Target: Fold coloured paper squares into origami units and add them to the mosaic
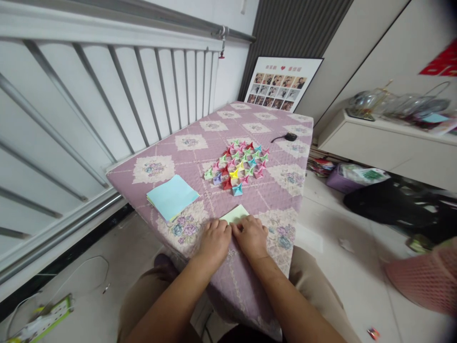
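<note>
A pale green sheet of paper [235, 214] lies on the table near its front end, partly covered by my fingers. My left hand [216, 239] rests on its near left part with the fingers pressed together. On the right, my right hand [251, 236] pinches or presses the near edge with curled fingers. The two hands almost touch. A stack of light blue square paper [173, 196] is left of the hands. Beyond them sit several small folded paper pieces [233, 173] in red, pink, green, yellow and blue, grouped closely.
The table has a purple floral cloth [193, 164]. A small black object with a cord [290, 136] lies toward its far right. White railings [160, 90] border the left side; a framed photo board [282, 83] stands behind.
</note>
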The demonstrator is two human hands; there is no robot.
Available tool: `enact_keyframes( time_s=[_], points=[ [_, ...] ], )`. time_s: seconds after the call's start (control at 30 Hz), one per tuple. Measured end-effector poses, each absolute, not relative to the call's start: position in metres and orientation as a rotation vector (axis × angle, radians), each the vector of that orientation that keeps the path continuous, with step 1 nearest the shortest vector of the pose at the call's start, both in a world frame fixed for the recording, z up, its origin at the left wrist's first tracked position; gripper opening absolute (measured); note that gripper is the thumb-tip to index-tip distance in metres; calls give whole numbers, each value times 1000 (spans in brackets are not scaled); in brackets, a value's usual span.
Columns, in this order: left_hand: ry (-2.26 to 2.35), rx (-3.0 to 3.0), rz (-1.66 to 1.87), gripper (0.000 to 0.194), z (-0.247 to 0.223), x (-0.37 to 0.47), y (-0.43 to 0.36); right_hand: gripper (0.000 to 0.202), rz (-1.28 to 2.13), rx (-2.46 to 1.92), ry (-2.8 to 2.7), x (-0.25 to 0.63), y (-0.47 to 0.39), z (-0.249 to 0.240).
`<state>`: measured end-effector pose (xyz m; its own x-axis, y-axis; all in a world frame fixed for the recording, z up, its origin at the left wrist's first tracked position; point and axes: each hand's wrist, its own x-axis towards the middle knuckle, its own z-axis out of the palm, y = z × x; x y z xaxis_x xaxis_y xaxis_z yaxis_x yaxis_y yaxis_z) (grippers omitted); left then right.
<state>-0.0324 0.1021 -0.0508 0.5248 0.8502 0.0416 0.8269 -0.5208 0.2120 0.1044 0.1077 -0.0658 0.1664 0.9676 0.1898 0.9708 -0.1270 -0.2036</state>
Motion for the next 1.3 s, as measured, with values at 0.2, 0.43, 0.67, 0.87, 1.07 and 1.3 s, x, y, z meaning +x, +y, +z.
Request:
enact_keyframes(
  time_s=[0.2, 0.43, 0.67, 0.87, 1.07, 1.3],
  points=[
    [1486, 2534, 211, 48, -50, -34, 86, 12, 49, -2093, -1788, 110, 109, -73],
    [1444, 2553, 325, 33, -53, -40, 86, 23, 14, -1537, -2090, 112, 92, -76],
    [1437, 2534, 410, 42, -58, -45, 82, 32, 29, -1467, -2293, 117, 77, -77],
    [1518, 2483, 410, 54, -64, -47, 80, 37, -15, -1459, -2426, 123, 68, -70],
    [1546, 2482, 376, 50, -62, -41, 81, 37, -26, -1518, -2396, 140, 63, -71],
    [1605, 2439, 395, 22, -53, -35, 99, 24, 67, -1487, -2088, 168, 74, -82]
  ],
)
